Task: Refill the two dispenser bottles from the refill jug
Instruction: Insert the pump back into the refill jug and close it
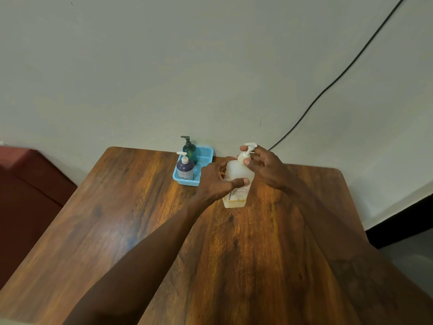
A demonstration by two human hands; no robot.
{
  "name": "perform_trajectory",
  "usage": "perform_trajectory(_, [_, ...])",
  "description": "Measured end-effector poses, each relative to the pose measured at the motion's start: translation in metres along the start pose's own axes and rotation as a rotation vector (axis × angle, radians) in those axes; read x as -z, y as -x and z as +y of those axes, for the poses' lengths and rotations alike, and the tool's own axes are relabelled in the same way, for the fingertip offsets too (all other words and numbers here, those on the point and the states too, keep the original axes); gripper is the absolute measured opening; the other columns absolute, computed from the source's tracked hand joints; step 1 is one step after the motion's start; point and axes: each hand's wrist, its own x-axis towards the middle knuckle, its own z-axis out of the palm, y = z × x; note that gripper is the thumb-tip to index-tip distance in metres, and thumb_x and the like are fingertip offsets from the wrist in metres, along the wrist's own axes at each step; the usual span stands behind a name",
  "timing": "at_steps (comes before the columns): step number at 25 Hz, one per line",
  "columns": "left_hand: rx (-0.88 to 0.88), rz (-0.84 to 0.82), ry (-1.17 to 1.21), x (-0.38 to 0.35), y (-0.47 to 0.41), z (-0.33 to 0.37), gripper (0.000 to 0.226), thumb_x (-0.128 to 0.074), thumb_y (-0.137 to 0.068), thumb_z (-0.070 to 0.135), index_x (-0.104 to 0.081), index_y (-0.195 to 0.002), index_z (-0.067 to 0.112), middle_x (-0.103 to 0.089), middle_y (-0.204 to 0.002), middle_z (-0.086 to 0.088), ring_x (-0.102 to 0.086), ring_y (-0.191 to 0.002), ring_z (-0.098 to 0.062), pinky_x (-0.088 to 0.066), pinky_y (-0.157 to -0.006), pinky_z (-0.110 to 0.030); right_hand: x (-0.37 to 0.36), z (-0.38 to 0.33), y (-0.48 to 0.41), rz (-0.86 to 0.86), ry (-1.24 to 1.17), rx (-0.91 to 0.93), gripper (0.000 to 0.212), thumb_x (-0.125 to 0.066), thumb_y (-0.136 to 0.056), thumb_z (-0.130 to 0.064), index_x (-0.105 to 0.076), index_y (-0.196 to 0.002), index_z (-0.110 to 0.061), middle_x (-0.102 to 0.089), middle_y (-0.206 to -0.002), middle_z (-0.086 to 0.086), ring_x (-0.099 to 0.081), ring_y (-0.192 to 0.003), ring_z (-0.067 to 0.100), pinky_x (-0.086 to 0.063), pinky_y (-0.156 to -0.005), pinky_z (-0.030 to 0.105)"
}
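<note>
A translucent white bottle (239, 177) with a white pump top stands on the wooden table (140, 219), a little yellowish liquid at its bottom. My left hand (216, 181) grips its body from the left, thumb across the front. My right hand (264, 166) pinches the pump collar at the neck with thumb and fingers. Two dispenser bottles stand in a blue basket (187, 179) to the left: a purple one (185, 170) with a white pump in front, a dark green one (189, 150) with a black pump behind it.
The table stands against a pale wall. A black cable (339, 77) runs down the wall to the table's far edge behind my right hand. A dark red seat (28, 184) lies left of the table.
</note>
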Motion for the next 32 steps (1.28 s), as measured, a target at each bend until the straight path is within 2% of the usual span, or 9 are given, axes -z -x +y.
perform_trajectory(4, [-0.009, -0.028, -0.029, -0.002, 0.002, 0.0, 0.075, -0.085, -0.064, 0.066, -0.067, -0.127, 0.03, -0.074, -0.115, 0.012, -0.07, -0.101, -0.006, -0.062, -0.085, -0.037, 0.005, -0.003, 0.0, -0.077, 0.054, -0.044, 0.034, -0.054, -0.105, -0.026, -0.058, -0.138, -0.022, -0.063, -0.133, -0.005, -0.061, -0.119, 0.01, -0.053, -0.102, 0.038])
perform_trajectory(12, [-0.048, 0.014, -0.136, -0.003, 0.004, 0.011, 0.073, -0.081, -0.061, 0.07, -0.071, -0.123, 0.03, -0.075, -0.109, 0.012, -0.069, -0.093, -0.003, -0.061, -0.078, -0.034, 0.008, -0.005, 0.006, 0.052, 0.195, -0.01, 0.036, -0.068, -0.096, -0.027, -0.068, -0.13, -0.019, -0.072, -0.118, -0.005, -0.067, -0.107, 0.01, -0.056, -0.094, 0.033])
perform_trajectory(15, [-0.08, 0.055, -0.163, -0.006, 0.007, 0.017, 0.066, -0.085, -0.065, 0.062, -0.069, -0.122, 0.032, -0.074, -0.11, 0.012, -0.066, -0.09, -0.003, -0.06, -0.077, -0.029, 0.005, -0.008, 0.009, 0.204, 0.256, -0.007, 0.035, -0.083, -0.081, -0.035, -0.074, -0.109, -0.016, -0.075, -0.092, -0.005, -0.069, -0.082, 0.009, -0.058, -0.076, 0.027])
perform_trajectory(17, [-0.112, 0.065, -0.187, -0.005, 0.006, 0.021, 0.063, -0.085, -0.066, 0.061, -0.069, -0.121, 0.034, -0.075, -0.108, 0.011, -0.067, -0.09, -0.005, -0.06, -0.077, -0.031, 0.004, -0.01, 0.012, 0.321, 0.319, -0.011, 0.038, -0.088, -0.073, -0.047, -0.071, -0.088, -0.017, -0.067, -0.071, -0.008, -0.061, -0.064, 0.009, -0.049, -0.059, 0.021])
perform_trajectory(20, [-0.138, 0.056, -0.208, -0.004, 0.006, 0.023, 0.06, -0.085, -0.066, 0.058, -0.069, -0.118, 0.034, -0.075, -0.106, 0.01, -0.067, -0.09, -0.007, -0.061, -0.079, -0.036, 0.0, -0.012, 0.013, 0.461, 0.373, 0.004, 0.052, -0.085, -0.064, -0.063, -0.066, -0.071, -0.016, -0.065, -0.064, -0.006, -0.058, -0.057, 0.012, -0.045, -0.053, 0.02])
perform_trajectory(22, [-0.117, 0.078, -0.185, -0.005, 0.006, 0.024, 0.06, -0.087, -0.068, 0.054, -0.069, -0.12, 0.028, -0.075, -0.108, 0.006, -0.066, -0.09, -0.009, -0.06, -0.079, -0.035, -0.004, -0.012, 0.013, 0.489, 0.344, 0.025, 0.049, -0.086, -0.066, -0.061, -0.072, -0.079, -0.015, -0.069, -0.072, -0.007, -0.062, -0.062, 0.008, -0.048, -0.057, 0.017])
perform_trajectory(24, [-0.094, 0.087, -0.179, -0.005, 0.006, 0.025, 0.065, -0.087, -0.069, 0.053, -0.068, -0.124, 0.025, -0.075, -0.111, 0.004, -0.067, -0.093, -0.012, -0.06, -0.079, -0.032, -0.004, -0.015, 0.012, 0.423, 0.209, 0.03, 0.046, -0.089, -0.071, -0.045, -0.076, -0.106, -0.017, -0.074, -0.091, -0.009, -0.069, -0.079, 0.004, -0.054, -0.071, 0.015])
perform_trajectory(28, [-0.08, 0.061, -0.159, -0.002, 0.004, 0.022, 0.07, -0.084, -0.07, 0.058, -0.066, -0.129, 0.024, -0.074, -0.114, 0.003, -0.066, -0.093, -0.011, -0.061, -0.08, -0.034, 0.01, -0.016, 0.008, 0.156, 0.01, 0.06, 0.056, -0.083, -0.082, -0.009, -0.063, -0.133, -0.016, -0.073, -0.12, -0.003, -0.069, -0.112, 0.011, -0.057, -0.095, 0.031])
perform_trajectory(32, [-0.119, 0.013, -0.149, 0.001, 0.004, 0.021, 0.061, -0.082, -0.071, 0.06, -0.069, -0.122, 0.03, -0.075, -0.105, 0.008, -0.069, -0.087, -0.007, -0.061, -0.076, -0.039, 0.025, -0.023, 0.005, -0.099, -0.053, 0.026, 0.068, -0.068, -0.089, 0.008, -0.044, -0.146, -0.022, -0.069, -0.13, 0.005, -0.065, -0.12, 0.013, -0.053, -0.1, 0.03])
